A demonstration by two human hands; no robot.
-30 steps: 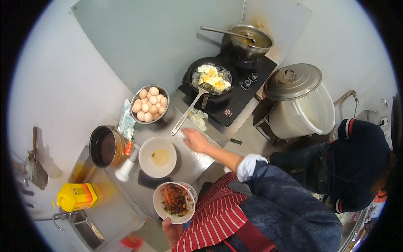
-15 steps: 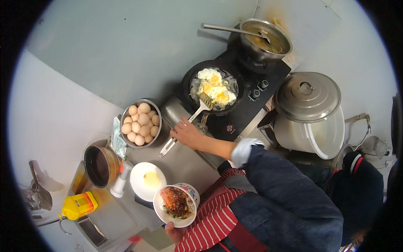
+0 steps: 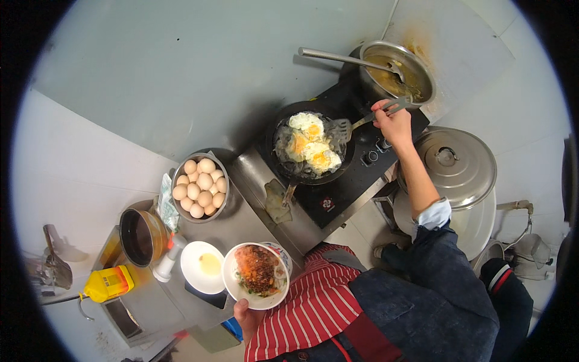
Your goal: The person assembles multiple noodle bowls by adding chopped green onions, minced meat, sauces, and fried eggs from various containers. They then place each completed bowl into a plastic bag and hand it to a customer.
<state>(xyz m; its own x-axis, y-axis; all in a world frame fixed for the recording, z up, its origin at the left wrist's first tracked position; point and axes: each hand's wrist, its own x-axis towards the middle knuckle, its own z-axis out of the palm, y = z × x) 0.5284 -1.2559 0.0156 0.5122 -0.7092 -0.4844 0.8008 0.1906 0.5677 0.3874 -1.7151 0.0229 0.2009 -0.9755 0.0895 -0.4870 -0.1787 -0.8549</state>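
Note:
My right hand grips the handle of a slotted metal spatula, whose head is at the right rim of a black frying pan. Several fried eggs with yellow yolks lie in bubbling oil in the pan. My left hand holds a white bowl by its near edge, close to my apron; its fingers are partly hidden beneath. Dark red sauce, minced topping and chopped greens fill the bowl. Beside it on the counter stands a white dish with a little yellow liquid.
A steel bowl of brown eggs stands left of the stove. A pot with a ladle sits on the far burner. Right of the stove is a large lidded pot. A brown rag, a yellow bottle and a brown container are on the left.
My right hand has swung from the pan's left side to its right, turning the spatula round and lifting it off the eggs. My left hand still holds the bowl.

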